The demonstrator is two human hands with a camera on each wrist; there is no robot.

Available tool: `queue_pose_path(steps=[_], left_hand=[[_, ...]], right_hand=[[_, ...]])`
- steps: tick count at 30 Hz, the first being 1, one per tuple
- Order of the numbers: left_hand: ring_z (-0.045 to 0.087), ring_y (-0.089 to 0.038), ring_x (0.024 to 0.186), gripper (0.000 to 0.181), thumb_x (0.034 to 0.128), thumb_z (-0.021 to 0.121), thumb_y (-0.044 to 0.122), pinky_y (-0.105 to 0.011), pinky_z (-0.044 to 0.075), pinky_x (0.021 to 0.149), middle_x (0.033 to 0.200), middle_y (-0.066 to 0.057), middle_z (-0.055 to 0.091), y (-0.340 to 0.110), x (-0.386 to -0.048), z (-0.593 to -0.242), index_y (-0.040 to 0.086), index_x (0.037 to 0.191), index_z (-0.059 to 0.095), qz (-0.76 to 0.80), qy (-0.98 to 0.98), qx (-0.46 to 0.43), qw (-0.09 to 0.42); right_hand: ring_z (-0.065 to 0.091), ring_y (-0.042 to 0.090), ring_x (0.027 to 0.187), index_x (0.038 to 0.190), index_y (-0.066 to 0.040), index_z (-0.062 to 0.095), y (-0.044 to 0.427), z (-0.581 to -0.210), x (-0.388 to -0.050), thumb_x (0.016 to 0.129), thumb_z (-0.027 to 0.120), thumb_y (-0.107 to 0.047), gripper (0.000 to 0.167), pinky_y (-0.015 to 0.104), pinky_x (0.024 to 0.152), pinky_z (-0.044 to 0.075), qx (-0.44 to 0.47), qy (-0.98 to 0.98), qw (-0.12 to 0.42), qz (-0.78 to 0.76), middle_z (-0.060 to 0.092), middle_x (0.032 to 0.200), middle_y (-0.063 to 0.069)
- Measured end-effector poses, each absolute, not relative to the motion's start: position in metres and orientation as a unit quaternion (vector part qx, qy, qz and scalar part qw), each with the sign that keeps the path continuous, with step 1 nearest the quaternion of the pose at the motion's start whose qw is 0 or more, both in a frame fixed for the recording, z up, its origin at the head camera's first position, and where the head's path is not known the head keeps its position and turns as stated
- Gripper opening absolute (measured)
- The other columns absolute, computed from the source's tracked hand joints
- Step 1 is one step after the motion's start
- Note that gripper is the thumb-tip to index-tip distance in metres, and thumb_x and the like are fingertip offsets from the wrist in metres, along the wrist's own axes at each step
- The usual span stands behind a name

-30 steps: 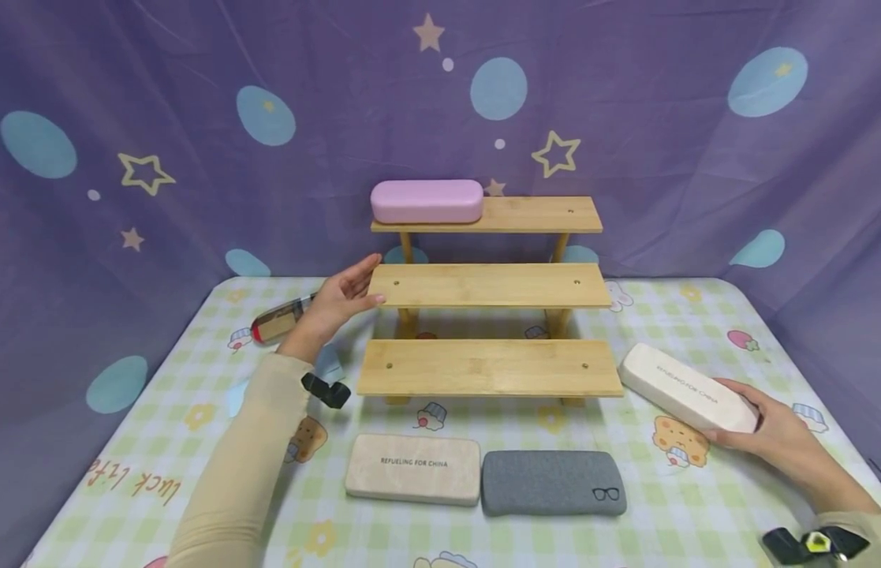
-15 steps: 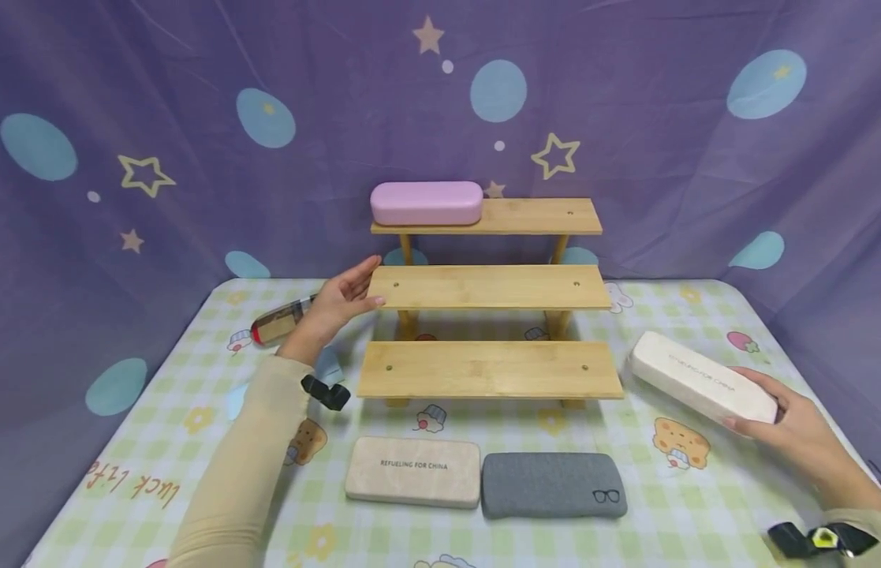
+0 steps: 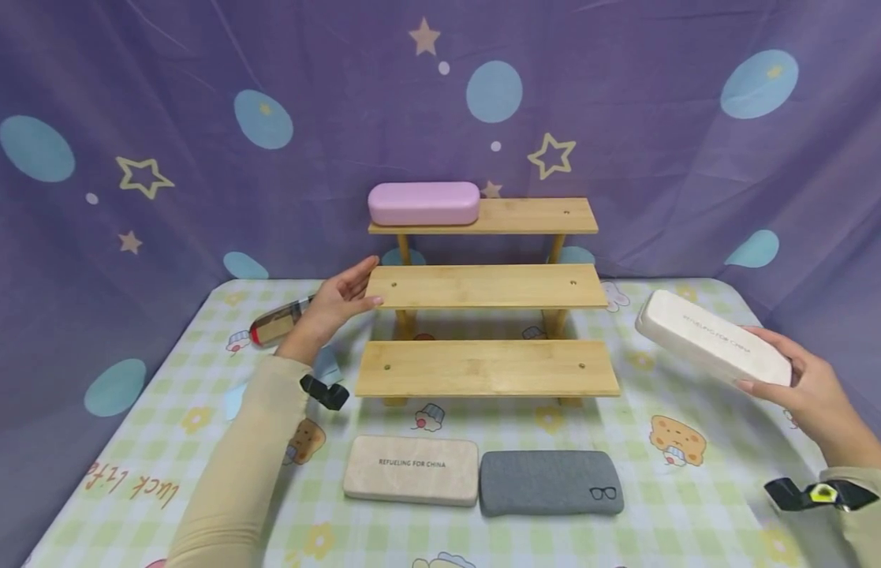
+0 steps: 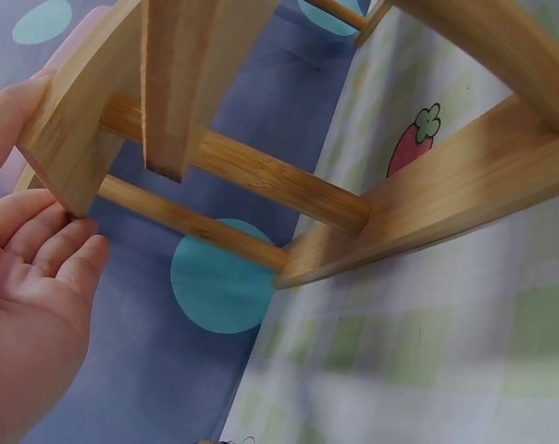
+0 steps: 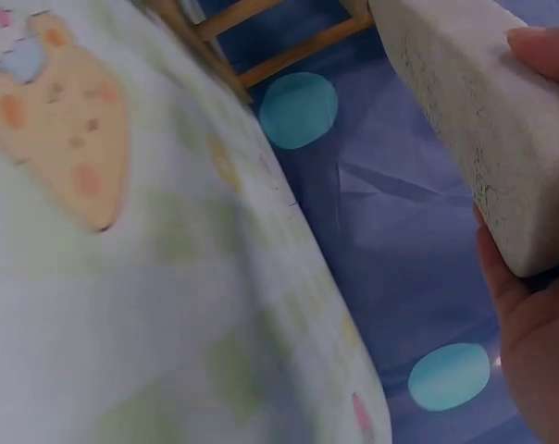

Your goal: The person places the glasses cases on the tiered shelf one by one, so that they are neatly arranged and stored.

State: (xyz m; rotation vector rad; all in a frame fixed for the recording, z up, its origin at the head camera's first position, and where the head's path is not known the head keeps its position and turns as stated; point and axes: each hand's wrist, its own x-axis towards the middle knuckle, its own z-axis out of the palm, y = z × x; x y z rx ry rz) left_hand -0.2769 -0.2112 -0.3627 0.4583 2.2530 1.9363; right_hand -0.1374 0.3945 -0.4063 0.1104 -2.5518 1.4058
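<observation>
My right hand [image 3: 809, 386] grips one end of a cream glasses case [image 3: 710, 335] printed "REFUELING FOR CHINA". The case hangs tilted above the table, to the right of a three-tier wooden rack [image 3: 483, 285]. Thumb and fingers lie on opposite sides of it in the right wrist view. My left hand [image 3: 331, 308] holds the left end of the rack's middle board, thumb at the front edge and fingers at the back; the left wrist view shows this board end [image 4: 80, 120] between them. A pink glasses case [image 3: 423, 203] sits on the left of the top tier.
In front of the rack lie a beige glasses case [image 3: 410, 469] and a grey one [image 3: 551, 483], side by side. Behind my left forearm is a red-ended item [image 3: 273, 325], partly hidden, with a light blue cloth-like piece [image 3: 327, 365] nearby. A purple curtain [image 3: 341, 95] hangs behind the table.
The right hand has lifted the cream glasses case off the table, raising it and moving it slightly right. The left hand stays at the middle board.
</observation>
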Motion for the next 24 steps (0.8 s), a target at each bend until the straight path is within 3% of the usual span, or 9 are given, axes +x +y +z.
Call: queue_pose_path(steps=[3, 7, 13, 16, 20, 24], left_hand=[[0.021, -0.018, 0.142, 0.07, 0.0891, 0.061, -0.001, -0.032, 0.02, 0.115, 0.155, -0.006, 0.023, -0.211, -0.277, -0.363, 0.007, 0.149, 0.027, 0.644, 0.747, 0.152, 0.069], [0.021, -0.018, 0.142, 0.07, 0.089, 0.062, -0.001, -0.032, 0.02, 0.115, 0.155, -0.006, 0.023, -0.211, -0.277, -0.362, 0.007, 0.149, 0.026, 0.643, 0.747, 0.151, 0.069], [0.021, -0.018, 0.142, 0.07, 0.0889, 0.062, -0.001, -0.031, 0.02, 0.115, 0.155, -0.006, 0.023, -0.212, -0.279, -0.365, 0.007, 0.149, 0.026, 0.644, 0.746, 0.155, 0.071], [0.022, -0.017, 0.142, 0.071, 0.0885, 0.062, -0.001, -0.031, 0.021, 0.115, 0.155, -0.005, 0.023, -0.212, -0.279, -0.366, 0.007, 0.149, 0.026, 0.646, 0.744, 0.157, 0.073], [0.021, -0.017, 0.142, 0.071, 0.0886, 0.062, -0.001, -0.031, 0.021, 0.115, 0.155, -0.005, 0.023, -0.212, -0.279, -0.366, 0.007, 0.149, 0.027, 0.647, 0.743, 0.158, 0.072], [0.022, -0.017, 0.142, 0.07, 0.0885, 0.062, -0.001, -0.031, 0.021, 0.115, 0.155, -0.005, 0.024, -0.212, -0.279, -0.365, 0.007, 0.149, 0.027, 0.646, 0.744, 0.157, 0.068]], right_hand=[[0.052, -0.004, 0.075, 0.138, -0.022, 0.049, 0.392, -0.399, -0.146, 0.077, 0.07, 0.006, 0.071, 0.016, 0.042, 0.041, 0.042, -0.863, 0.118, 0.489, 0.056, 0.105, -0.027], [0.054, -0.007, 0.088, 0.135, -0.016, 0.052, 0.386, -0.387, -0.16, 0.074, 0.068, 0.012, 0.07, 0.004, 0.07, 0.043, 0.062, -0.85, 0.13, 0.506, 0.058, 0.109, -0.024], [0.057, -0.002, 0.088, 0.13, -0.013, 0.056, 0.378, -0.37, -0.179, 0.071, 0.063, 0.02, 0.068, 0.008, 0.068, 0.046, 0.107, -0.788, 0.122, 0.594, 0.063, 0.107, -0.014], [0.058, 0.004, 0.085, 0.129, -0.008, 0.056, 0.374, -0.361, -0.189, 0.07, 0.059, 0.024, 0.067, 0.014, 0.058, 0.05, 0.134, -0.743, 0.106, 0.647, 0.063, 0.108, -0.005], [0.057, 0.002, 0.084, 0.131, -0.014, 0.055, 0.367, -0.346, -0.2, 0.073, 0.063, 0.018, 0.066, 0.014, 0.058, 0.05, 0.117, -0.795, 0.108, 0.585, 0.061, 0.108, -0.011], [0.055, 0.001, 0.087, 0.131, -0.018, 0.055, 0.36, -0.336, -0.212, 0.075, 0.065, 0.013, 0.065, 0.01, 0.066, 0.047, 0.098, -0.827, 0.105, 0.543, 0.06, 0.108, -0.016]])
